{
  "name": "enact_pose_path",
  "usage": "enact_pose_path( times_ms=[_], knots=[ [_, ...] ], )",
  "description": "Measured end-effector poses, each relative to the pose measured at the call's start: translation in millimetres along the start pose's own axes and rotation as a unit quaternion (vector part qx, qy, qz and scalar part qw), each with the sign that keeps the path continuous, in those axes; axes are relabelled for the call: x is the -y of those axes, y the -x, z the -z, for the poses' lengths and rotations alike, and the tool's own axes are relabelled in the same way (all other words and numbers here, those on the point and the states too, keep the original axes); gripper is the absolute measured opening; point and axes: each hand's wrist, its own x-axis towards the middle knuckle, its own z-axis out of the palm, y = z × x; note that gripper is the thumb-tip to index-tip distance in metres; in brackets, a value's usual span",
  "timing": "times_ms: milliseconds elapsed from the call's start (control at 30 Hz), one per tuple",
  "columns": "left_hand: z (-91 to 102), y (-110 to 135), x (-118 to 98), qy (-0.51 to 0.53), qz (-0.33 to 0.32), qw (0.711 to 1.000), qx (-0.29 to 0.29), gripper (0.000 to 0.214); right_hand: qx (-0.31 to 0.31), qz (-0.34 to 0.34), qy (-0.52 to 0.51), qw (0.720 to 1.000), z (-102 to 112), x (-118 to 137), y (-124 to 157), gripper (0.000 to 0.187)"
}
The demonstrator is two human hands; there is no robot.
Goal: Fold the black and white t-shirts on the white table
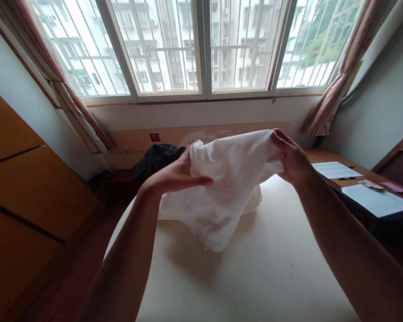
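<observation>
A piece of white cloth [225,179], perhaps a garment, hangs in loose folds between my two hands above a pale, smooth surface [255,277]. At its left end my left hand [176,174] grips the fabric, thumb lying across the front and fingers behind it. Higher up, my right hand [290,156] pinches the upper right corner. The lower part droops to a point close to the pale surface; whether it touches there I cannot tell. Dark fabric [157,161] lies in a heap behind my left hand.
To the right, a wooden desk [314,156] carries papers [378,200], a pen and a pink item [394,187]. An orange-brown cabinet [36,188] stands at the left. Ahead are barred windows [203,49] with tied curtains on both sides.
</observation>
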Motion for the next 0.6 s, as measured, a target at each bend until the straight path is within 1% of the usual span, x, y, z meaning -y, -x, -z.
enact_pose_path(
  times_ms=[33, 67, 100, 133, 167, 200, 233, 267, 300, 333, 367, 400, 433, 500, 533, 567, 600],
  knots=[
    [-4.1, -1, 5, 0.011, 0.021, 0.997, 0.072, 0.068, -0.014, 0.005, -0.013, 1.0, -1, 0, -1, 0.045],
    [-8.6, -2, 10, 0.029, 0.043, 0.99, 0.131, 0.054, -0.019, -0.004, -0.007, 1.0, -2, -4, -2, 0.045],
    [-12.3, -5, 13, 0.052, 0.062, 0.984, 0.161, 0.043, -0.017, -0.023, 0.015, 0.999, -2, -9, -3, 0.044],
    [-13.8, -7, 15, 0.072, 0.075, 0.984, 0.146, 0.037, -0.013, -0.048, 0.049, 0.998, -2, -15, -4, 0.044],
    [-12.5, -10, 15, 0.088, 0.079, 0.99, 0.083, 0.035, -0.013, -0.068, 0.085, 0.994, 0, -21, -5, 0.043],
    [-8.0, -11, 13, 0.096, 0.074, 0.992, -0.023, 0.035, -0.016, -0.079, 0.114, 0.99, 1, -26, -6, 0.044],
    [-0.5, -13, 10, 0.092, 0.061, 0.983, -0.146, 0.037, -0.021, -0.08, 0.134, 0.987, 3, -30, -7, 0.044],
    [9.3, -13, 7, 0.072, 0.044, 0.96, -0.269, 0.042, -0.026, -0.074, 0.147, 0.986, 4, -31, -7, 0.046],
    [20.1, -13, 4, 0.039, 0.027, 0.93, -0.365, 0.047, -0.029, -0.064, 0.155, 0.985, 5, -32, -7, 0.046],
    [30.8, -13, 3, 0.001, 0.016, 0.906, -0.424, 0.053, -0.026, -0.057, 0.159, 0.985, 5, -32, -7, 0.046],
    [40.2, -12, 4, -0.038, 0.012, 0.894, -0.446, 0.057, -0.017, -0.054, 0.162, 0.985, 5, -31, -7, 0.044],
    [47.7, -11, 8, -0.075, 0.017, 0.893, -0.444, 0.06, -0.007, -0.057, 0.163, 0.985, 6, -31, -7, 0.041],
    [52.8, -10, 14, -0.113, 0.038, 0.898, -0.423, 0.063, 0.005, -0.064, 0.163, 0.985, 6, -31, -7, 0.038],
    [56.7, -9, 33, -0.178, 0.116, 0.911, -0.354, 0.073, 0.037, -0.091, 0.172, 0.98, 7, -35, -6, 0.034],
    [56.6, -8, 44, -0.202, 0.162, 0.912, -0.317, 0.079, 0.054, -0.108, 0.186, 0.975, 7, -38, -6, 0.034],
    [55.9, -7, 55, -0.22, 0.207, 0.912, -0.279, 0.082, 0.069, -0.123, 0.203, 0.969, 8, -43, -5, 0.035],
    [55.3, -6, 65, -0.233, 0.244, 0.909, -0.245, 0.08, 0.083, -0.137, 0.221, 0.962, 6, -48, -3, 0.037]
  ],
)
